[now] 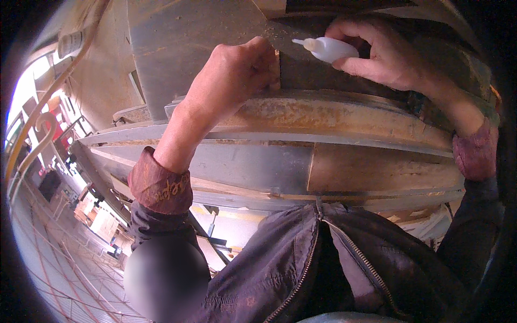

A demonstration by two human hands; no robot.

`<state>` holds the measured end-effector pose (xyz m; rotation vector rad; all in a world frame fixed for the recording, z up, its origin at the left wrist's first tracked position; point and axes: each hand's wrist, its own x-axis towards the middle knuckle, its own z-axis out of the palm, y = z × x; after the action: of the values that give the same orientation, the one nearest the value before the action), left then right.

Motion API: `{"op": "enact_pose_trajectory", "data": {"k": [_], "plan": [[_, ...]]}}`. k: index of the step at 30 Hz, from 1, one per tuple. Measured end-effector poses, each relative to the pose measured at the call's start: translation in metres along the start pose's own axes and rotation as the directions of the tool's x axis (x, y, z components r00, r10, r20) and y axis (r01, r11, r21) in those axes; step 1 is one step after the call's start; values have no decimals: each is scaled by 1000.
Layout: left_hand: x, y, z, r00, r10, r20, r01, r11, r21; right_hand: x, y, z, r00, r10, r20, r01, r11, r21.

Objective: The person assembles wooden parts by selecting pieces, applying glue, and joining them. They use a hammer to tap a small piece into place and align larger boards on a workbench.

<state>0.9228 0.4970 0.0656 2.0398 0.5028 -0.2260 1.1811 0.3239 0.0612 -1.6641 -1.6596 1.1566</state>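
My right hand (385,54) is wrapped round a white squeeze bottle (336,49). The bottle lies tilted on its side, its narrow nozzle pointing left toward my other hand. A short gap separates the nozzle tip from that hand. My left hand (237,67) is closed, knuckles up, over the grey metal surface (188,48). Past its fingers shows the light brown edge of a small piece of wood (278,70), standing upright. Most of that piece is hidden behind the fingers.
A worn, brown-stained rail (334,116) runs across in front of me, with a grey and brown machine table (253,164) nearer my body. Fine sawdust lies beyond the left hand. A pale hose (70,70) hangs at far left.
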Motion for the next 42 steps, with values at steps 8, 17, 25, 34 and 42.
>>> {"op": "enact_pose_trajectory", "data": {"k": [8,17,25,34,42], "plan": [[1,-2,0,1000,-7,9,7,1000,-4,0,12,6,970,-229,-76,230,973,-1],[4,5,-3,999,1,34,-6,991,134,-5,-7,-5,970,-235,-55,218,950,-225],[8,-3,-3,994,88,64,-99,978,186,-9,-7,-2,969,-239,-71,209,934,-289],[9,4,-7,971,-212,111,172,940,293,-62,-52,-60,956,-291,-43,240,855,-460],[8,-14,-8,946,267,182,-322,738,593,-218,-119,-175,741,35,-671,-350,872,-341]]}}
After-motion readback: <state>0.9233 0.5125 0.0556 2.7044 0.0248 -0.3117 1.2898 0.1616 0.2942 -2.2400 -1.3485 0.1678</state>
